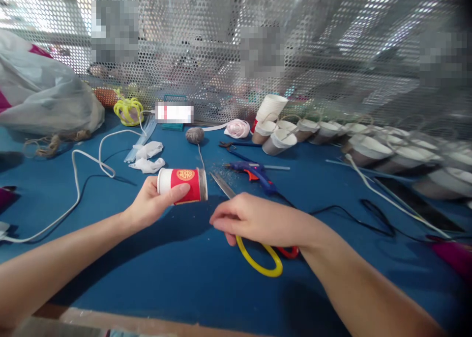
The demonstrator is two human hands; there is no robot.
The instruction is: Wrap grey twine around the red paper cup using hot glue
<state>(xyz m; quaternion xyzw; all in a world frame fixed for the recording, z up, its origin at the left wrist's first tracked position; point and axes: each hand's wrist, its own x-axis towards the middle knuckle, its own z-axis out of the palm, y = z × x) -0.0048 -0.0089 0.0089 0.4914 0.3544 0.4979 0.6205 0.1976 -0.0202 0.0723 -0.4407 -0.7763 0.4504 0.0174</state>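
My left hand (151, 204) is wrapped around a red and white paper cup (182, 184), held on its side above the table. Grey yarn (203, 184) is wound around the cup's right end, and a strand runs back to a small grey yarn ball (194, 135). My right hand (247, 219) is just right of the cup, its thumb and fingers pressed together; whatever they may pinch is too small to make out. Beneath that hand lies a pair of scissors (258, 266) with yellow and red handles, its blades pointing toward the cup and its middle hidden.
Behind the scissors lie a blue glue gun (254, 172) and pliers (236, 150). Several yarn-wrapped cups (280, 140) with handles line the back right. White scraps (147, 157), a white cable (75, 180) and a plastic bag (40, 91) are left. A perforated metal screen (210, 42) stands behind.
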